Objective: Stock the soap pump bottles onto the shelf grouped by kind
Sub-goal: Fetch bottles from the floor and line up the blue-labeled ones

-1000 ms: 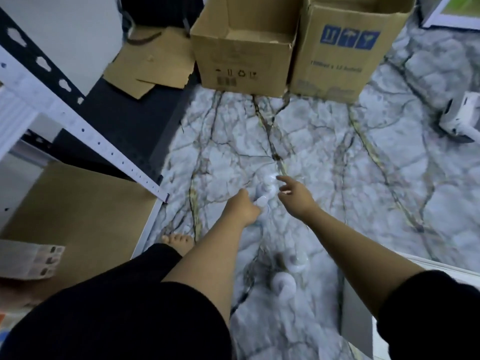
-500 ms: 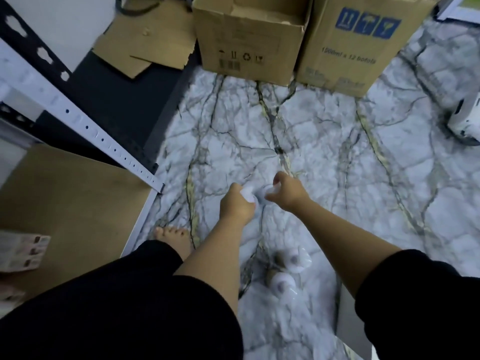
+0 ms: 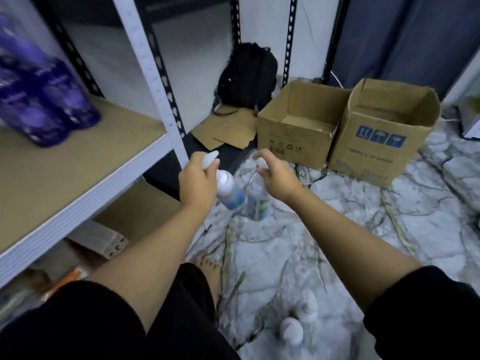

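We've got a pump bottle in each fist: left hand (image 3: 198, 181) grips one (image 3: 228, 191), right hand (image 3: 275, 175) grips another (image 3: 257, 202), both hanging down over the floor, shelf board (image 3: 85, 152) up-left, nearer our left hand.

both arms reach forward, left hand (image 3: 197, 181) and right hand (image 3: 276, 175) each gripping something.

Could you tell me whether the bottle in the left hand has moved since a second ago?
Yes. The left hand has lifted its bottle off the marble floor, up towards the shelf board.
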